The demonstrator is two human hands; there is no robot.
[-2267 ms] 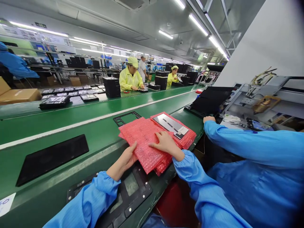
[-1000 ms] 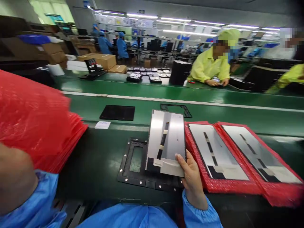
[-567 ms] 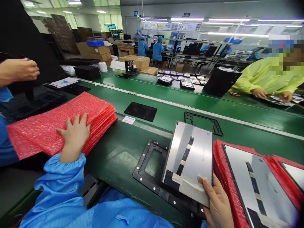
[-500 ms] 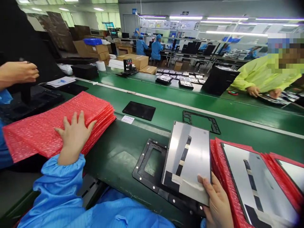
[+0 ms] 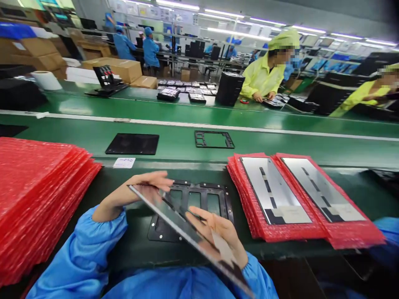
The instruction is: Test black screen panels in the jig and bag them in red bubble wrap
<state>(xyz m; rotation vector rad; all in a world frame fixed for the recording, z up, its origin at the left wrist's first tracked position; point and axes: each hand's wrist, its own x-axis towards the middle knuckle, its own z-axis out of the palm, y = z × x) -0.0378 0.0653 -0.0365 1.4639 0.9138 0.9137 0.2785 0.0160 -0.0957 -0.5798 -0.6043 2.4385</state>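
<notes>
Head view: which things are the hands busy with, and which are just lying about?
In use: left hand, right hand, both holding the shiny panel tilted above the black frame.
Lying about: red bag stack, two panels on red bags, black mat, empty frame, paper label.

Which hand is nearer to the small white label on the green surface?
Left. The left hand holds the panel by its far corner, just below the white label; the right hand holds it farther right, nearer the person's body.
</notes>
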